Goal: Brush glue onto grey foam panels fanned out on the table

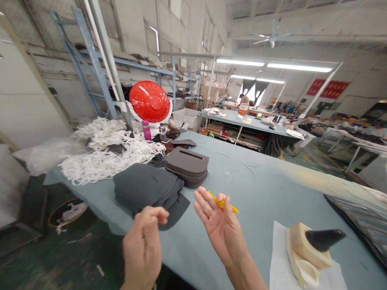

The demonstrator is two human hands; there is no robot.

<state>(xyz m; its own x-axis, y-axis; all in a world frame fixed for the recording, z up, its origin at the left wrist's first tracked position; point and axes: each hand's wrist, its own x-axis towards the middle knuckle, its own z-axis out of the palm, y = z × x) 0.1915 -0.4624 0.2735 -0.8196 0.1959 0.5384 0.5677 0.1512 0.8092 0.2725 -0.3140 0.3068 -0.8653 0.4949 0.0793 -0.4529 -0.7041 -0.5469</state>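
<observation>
My right hand [219, 225] is turned palm up over the table, with a slim yellow tool [223, 204] held between thumb and index finger; its exact kind does not show. The other fingers are stretched out. My left hand [143, 241] is curled closed near the table's front edge, and the inside of its grip is hidden. Just beyond it lies a pile of dark grey fabric pieces [145, 185]. Behind my right hand's fingertips sits a neat stack of brown-grey rounded panels [186, 161], the top one with a slot.
White straps [111, 157] are heaped at the left, near a pink bottle [146, 130] and a red round heater-like dish [150, 101]. At the right, a cream glue-stained container [308, 253] with a black nozzle stands on white paper. A dark-edged board [363, 229] lies beyond.
</observation>
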